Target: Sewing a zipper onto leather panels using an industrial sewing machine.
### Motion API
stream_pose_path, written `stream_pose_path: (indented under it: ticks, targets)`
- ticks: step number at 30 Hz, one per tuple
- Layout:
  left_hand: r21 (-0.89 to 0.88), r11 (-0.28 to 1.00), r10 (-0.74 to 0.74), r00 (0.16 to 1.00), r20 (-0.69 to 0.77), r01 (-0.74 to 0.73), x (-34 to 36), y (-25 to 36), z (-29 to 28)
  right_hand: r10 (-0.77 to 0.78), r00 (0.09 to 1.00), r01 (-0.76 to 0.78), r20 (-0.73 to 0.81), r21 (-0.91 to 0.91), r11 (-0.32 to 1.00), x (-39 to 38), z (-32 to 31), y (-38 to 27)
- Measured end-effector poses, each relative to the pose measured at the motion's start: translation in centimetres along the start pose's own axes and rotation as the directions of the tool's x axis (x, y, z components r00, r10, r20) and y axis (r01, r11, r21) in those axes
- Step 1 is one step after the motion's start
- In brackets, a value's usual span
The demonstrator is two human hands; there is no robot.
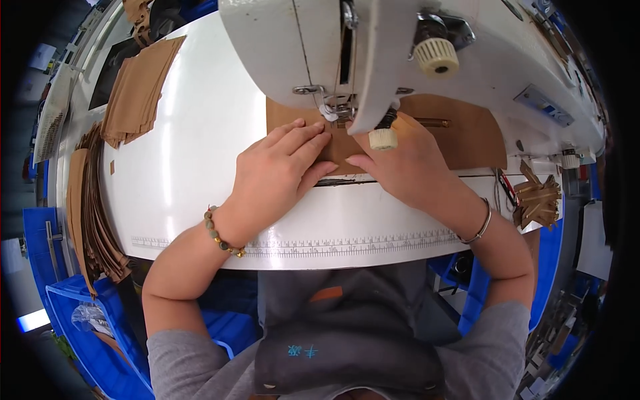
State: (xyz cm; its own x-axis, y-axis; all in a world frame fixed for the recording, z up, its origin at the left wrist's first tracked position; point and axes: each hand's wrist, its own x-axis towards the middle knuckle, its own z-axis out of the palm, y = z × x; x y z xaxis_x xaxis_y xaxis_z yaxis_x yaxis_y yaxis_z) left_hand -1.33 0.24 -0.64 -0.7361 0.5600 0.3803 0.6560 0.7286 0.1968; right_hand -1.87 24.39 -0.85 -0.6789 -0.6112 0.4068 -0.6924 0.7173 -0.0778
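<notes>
A brown fabric or leather-like panel (472, 143) lies under the head of a white sewing machine (293, 47). A narrow slot with a gold-coloured strip (435, 123) runs across the panel, right of the presser foot (341, 110). My left hand (280, 160) rests flat on the panel's left part, fingers stretched toward the foot, holding nothing. On the panel's near middle lies my right hand (408, 163), its thumb stretched out to the left. The machine's front and a cream knob (383, 139) hide part of its fingers.
Brown panels (140, 90) are stacked at the far left, with an upright row of brown pieces (93, 207) nearer me. At right sit a bundle of brown strips (537, 200) and a red-handled tool (509, 190). A printed ruler (320, 248) lines the near edge. Blue bins (80, 313) stand below.
</notes>
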Motion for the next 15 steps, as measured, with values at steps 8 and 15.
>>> stream_pose_path:
  ticks: [8, 15]
  targets:
    - [0.019, 0.999, 0.031, 0.999, -0.021, -0.030, 0.15, -0.07, -0.05, 0.039, 0.999, -0.035, -0.035, 0.095, 0.995, 0.25, 0.44, -0.31]
    - [0.015, 1.000, 0.023, 1.000, 0.002, -0.023, 0.08, 0.06, -0.23, 0.001, 0.999, 0.001, -0.040, 0.032, 0.999, 0.16, 0.57, -0.30]
